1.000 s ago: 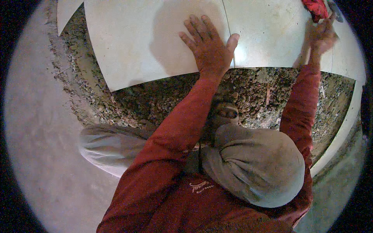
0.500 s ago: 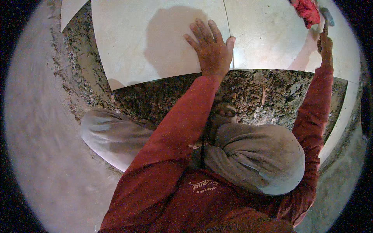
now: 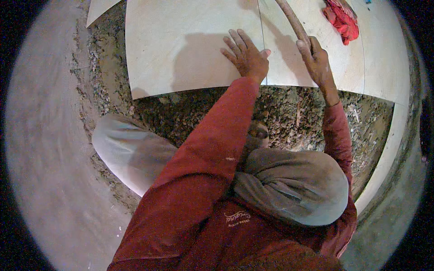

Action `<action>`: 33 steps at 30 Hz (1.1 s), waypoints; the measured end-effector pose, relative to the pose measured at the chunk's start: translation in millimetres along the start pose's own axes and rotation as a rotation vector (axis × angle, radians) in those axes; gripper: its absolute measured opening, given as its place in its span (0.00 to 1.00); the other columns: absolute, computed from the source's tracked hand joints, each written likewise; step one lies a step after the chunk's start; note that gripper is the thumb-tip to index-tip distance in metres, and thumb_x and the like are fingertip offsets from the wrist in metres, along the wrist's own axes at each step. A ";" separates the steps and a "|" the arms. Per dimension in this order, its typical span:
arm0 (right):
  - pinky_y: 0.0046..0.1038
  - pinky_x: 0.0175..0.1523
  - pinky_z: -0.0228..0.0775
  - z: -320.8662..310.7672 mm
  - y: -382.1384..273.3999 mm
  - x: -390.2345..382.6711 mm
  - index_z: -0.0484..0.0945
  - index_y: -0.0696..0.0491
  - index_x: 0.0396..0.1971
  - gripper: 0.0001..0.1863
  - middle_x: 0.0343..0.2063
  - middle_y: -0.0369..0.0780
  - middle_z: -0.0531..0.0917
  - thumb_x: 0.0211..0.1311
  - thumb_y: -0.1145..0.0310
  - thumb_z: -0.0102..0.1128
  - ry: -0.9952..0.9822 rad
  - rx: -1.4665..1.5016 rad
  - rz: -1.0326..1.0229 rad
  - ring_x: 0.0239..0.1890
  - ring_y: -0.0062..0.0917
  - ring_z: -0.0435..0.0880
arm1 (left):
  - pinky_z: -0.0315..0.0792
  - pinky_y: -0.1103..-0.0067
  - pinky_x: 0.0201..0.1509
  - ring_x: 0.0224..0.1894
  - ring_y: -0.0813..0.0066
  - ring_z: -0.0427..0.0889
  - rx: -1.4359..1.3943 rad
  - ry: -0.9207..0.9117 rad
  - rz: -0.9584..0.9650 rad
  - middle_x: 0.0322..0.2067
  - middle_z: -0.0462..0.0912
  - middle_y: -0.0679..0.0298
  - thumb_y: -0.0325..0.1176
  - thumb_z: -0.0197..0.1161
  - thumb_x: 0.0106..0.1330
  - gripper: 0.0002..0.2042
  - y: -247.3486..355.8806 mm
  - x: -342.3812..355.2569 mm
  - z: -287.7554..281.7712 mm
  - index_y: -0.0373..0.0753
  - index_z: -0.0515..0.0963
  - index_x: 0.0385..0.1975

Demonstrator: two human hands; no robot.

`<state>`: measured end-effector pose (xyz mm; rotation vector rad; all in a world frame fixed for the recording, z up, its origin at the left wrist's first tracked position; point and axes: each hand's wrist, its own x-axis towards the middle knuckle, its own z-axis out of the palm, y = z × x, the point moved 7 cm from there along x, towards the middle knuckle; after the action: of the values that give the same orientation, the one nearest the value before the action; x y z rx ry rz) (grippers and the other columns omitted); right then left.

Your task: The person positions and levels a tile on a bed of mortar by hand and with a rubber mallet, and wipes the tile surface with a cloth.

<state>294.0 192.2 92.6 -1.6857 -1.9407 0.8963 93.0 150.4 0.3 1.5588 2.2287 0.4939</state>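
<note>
My left hand [image 3: 247, 56] lies with spread fingers on a pale square tile [image 3: 158, 54], just left of the seam with the tile to its right [image 3: 282, 63]. Up and right of it, my right hand [image 3: 318, 61] is closed around a long wooden handle [image 3: 291, 18], held over the right tile. The far end of that tool runs out of view at the top edge. A crumpled red cloth [image 3: 343, 25] lies on the tiles beyond my right hand.
A strip of rough gravel and dirt [image 3: 289, 115] runs along the near tile edge, by my bent knees. Smooth grey floor [image 3: 45, 149] lies to the left. A pale tiled strip [image 3: 377, 167] curves down the right side, and another tile piece [image 3: 99, 9] sits at top left.
My right hand has moved left with the handle, whose grey head showed at top right half a second ago and is now out of view. My left hand stays spread on the tile.
</note>
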 end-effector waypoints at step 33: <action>0.50 0.42 0.76 54.0 -7.6 44.6 0.73 0.57 0.46 0.25 0.35 0.59 0.84 0.75 0.46 0.54 0.084 -0.171 -0.191 0.39 0.54 0.86 | 0.27 0.39 0.77 0.80 0.36 0.31 0.006 -0.094 0.020 0.79 0.35 0.41 0.55 0.69 0.64 0.55 11.0 -3.0 7.7 0.27 0.40 0.77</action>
<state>243.9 224.8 55.4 -1.5669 -2.1290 0.5942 106.7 151.6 -0.7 1.5759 2.1486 0.4115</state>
